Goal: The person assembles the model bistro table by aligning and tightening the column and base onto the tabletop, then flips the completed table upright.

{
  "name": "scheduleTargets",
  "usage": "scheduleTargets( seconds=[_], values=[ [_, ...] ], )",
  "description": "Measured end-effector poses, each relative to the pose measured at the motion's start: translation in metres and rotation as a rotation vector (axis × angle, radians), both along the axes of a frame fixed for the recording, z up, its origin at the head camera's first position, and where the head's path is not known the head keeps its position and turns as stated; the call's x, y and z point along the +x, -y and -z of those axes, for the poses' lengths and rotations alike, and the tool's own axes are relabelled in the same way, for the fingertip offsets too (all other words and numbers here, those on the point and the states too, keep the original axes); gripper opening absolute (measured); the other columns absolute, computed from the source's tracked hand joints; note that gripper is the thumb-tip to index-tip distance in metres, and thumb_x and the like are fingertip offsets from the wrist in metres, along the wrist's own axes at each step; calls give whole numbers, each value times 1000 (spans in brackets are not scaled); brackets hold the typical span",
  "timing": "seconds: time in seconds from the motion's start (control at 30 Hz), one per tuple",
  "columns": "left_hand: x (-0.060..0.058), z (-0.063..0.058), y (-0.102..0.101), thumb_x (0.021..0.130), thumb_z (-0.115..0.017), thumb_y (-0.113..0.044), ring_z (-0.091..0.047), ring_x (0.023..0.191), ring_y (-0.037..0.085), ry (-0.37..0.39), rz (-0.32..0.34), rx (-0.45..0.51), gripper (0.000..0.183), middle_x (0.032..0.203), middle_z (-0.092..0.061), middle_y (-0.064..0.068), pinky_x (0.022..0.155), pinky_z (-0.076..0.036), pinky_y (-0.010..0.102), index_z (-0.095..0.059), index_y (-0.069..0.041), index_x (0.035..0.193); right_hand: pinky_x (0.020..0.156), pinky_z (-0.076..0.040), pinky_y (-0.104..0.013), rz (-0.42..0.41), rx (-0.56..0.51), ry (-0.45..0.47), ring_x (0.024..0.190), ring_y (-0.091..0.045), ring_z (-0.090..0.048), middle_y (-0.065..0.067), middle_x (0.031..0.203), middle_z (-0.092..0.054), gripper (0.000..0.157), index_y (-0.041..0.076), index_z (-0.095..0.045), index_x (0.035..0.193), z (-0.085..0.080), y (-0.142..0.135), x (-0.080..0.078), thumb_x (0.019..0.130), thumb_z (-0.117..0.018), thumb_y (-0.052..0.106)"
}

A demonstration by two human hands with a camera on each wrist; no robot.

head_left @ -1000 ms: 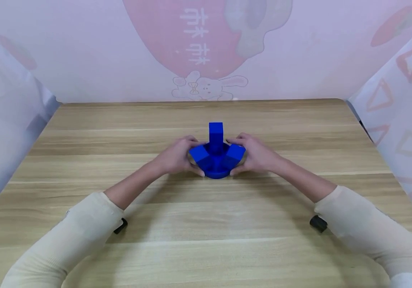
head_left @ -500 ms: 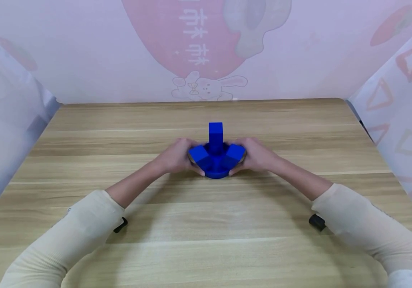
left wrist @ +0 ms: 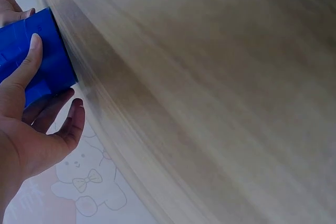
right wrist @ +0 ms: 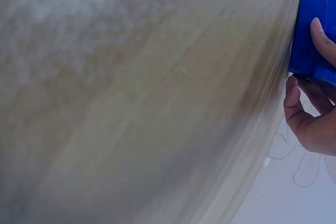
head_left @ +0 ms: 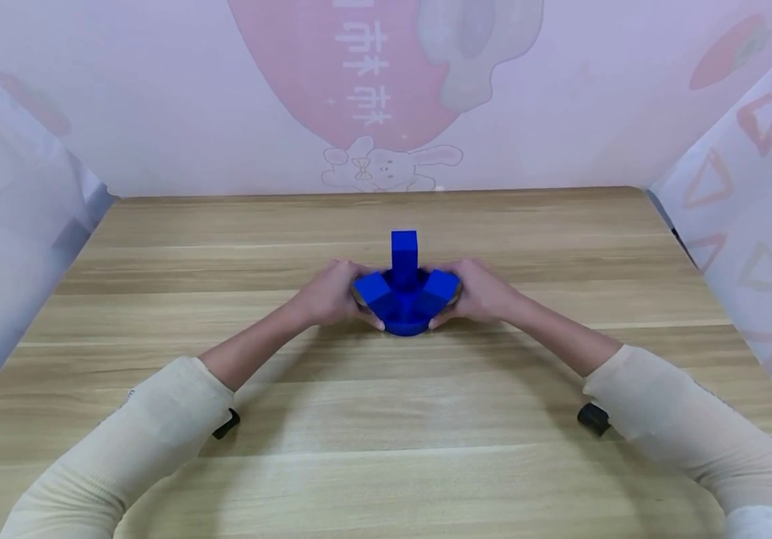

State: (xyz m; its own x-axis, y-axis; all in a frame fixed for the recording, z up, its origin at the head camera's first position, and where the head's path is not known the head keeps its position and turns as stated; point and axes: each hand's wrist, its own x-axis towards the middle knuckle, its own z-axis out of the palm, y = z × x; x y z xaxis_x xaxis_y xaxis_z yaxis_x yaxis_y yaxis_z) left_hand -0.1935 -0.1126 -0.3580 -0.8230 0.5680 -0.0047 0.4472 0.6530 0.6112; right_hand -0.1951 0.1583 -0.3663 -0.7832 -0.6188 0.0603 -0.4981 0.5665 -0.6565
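Observation:
A glossy blue plastic piece [head_left: 405, 326] stands at the middle of the table. It has a round base and three square-ended arms, one rising at the back and two leaning out left and right. My left hand [head_left: 333, 293] grips its left side, and my right hand [head_left: 481, 292] grips the right side. In the left wrist view the left thumb lies along the blue wall [left wrist: 55, 61], with fingers curled behind it. Similarly, the right wrist view has the right thumb pressed on the blue wall [right wrist: 303, 45]. In the head view the leaning arms hide some of the fingers.
The wood-grain table [head_left: 386, 419] runs back to a pale wall [head_left: 190, 105] with pink and rabbit drawings. White sheets close off both sides. A small black object shows beside the left sleeve [head_left: 226, 424] and another by the right sleeve [head_left: 593, 419].
The index fingers, spread apart from the blue piece a second ago, have come in against its back sides. The blue piece keeps its place on the table.

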Motion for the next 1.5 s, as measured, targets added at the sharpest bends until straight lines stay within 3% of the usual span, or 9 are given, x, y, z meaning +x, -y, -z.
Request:
scheduleTargets(
  seconds=[0.17, 0.37, 0.6, 0.73, 0.9, 1.0, 1.2, 1.37, 1.5],
  values=[
    [-1, -6, 2, 66, -101, -20, -70, 102, 23, 26, -7, 27, 62, 112, -77, 11, 95, -56, 43, -75, -2, 120, 104, -51, -50, -13, -82, 64, 115, -31, -67, -14, 125, -73, 69, -2, -67, 131, -5, -3, 1, 70, -97, 9],
    [-1, -15, 5, 67, -99, -13, -70, 95, 19, 21, 21, 146, 45, 106, -79, 8, 88, -57, 42, -78, -4, 105, 88, -60, -46, 65, -177, 222, 101, -35, -71, -15, 116, -74, 61, -2, -67, 131, -17, -6, 2, 75, -92, 1],
    [1, -21, 10, 76, -94, -12, -64, 91, 27, 123, -39, 244, 42, 108, -78, 9, 68, -54, 31, -76, -3, 113, 94, -59, -42, 104, -312, 377, 111, -38, -70, -22, 130, -68, 54, -6, -62, 135, -24, -9, 1, 84, -82, -3],
    [3, -24, 12, 83, -88, -13, -65, 94, 31, 189, -87, 292, 36, 106, -77, 9, 67, -54, 29, -75, -2, 115, 94, -59, -38, 120, -374, 373, 111, -33, -71, -25, 129, -68, 53, -8, -59, 139, -27, -10, 1, 89, -78, -2],
    [4, -28, 12, 98, -73, -18, -67, 99, 32, 221, -125, 339, 28, 110, -76, 14, 83, -57, 43, -75, 2, 118, 91, -60, -48, 113, -474, 397, 100, -37, -73, -32, 127, -66, 47, -13, -54, 141, -32, -10, 2, 97, -67, -2],
    [3, -30, 11, 106, -61, -23, -65, 109, 34, 236, -144, 363, 34, 115, -75, 16, 95, -53, 53, -72, 3, 125, 88, -61, -48, 102, -455, 389, 94, -38, -74, -32, 121, -68, 48, -13, -54, 141, -35, -8, 3, 96, -68, -2],
    [5, -33, 9, 111, -50, -26, -60, 106, 43, 249, -130, 355, 39, 100, -71, 17, 91, -53, 51, -69, 6, 124, 75, -63, -52, 67, -374, 294, 87, -45, -72, -30, 104, -73, 34, -13, -62, 129, -35, -4, 6, 98, -67, -1],
    [9, -34, 8, 105, -63, -23, -63, 105, 43, 270, -82, 316, 36, 106, -72, 17, 90, -54, 49, -65, 5, 128, 69, -62, -55, 93, -345, 312, 86, -47, -71, -30, 101, -72, 28, -11, -64, 123, -37, -5, 9, 107, -58, 10],
    [13, -35, 4, 100, -72, -21, -66, 100, 43, 257, -135, 330, 35, 106, -73, 17, 89, -57, 51, -67, 5, 122, 74, -62, -55, 125, -352, 386, 89, -47, -72, -28, 106, -70, 30, -10, -64, 121, -38, -3, 12, 107, -58, 15]
  ],
)
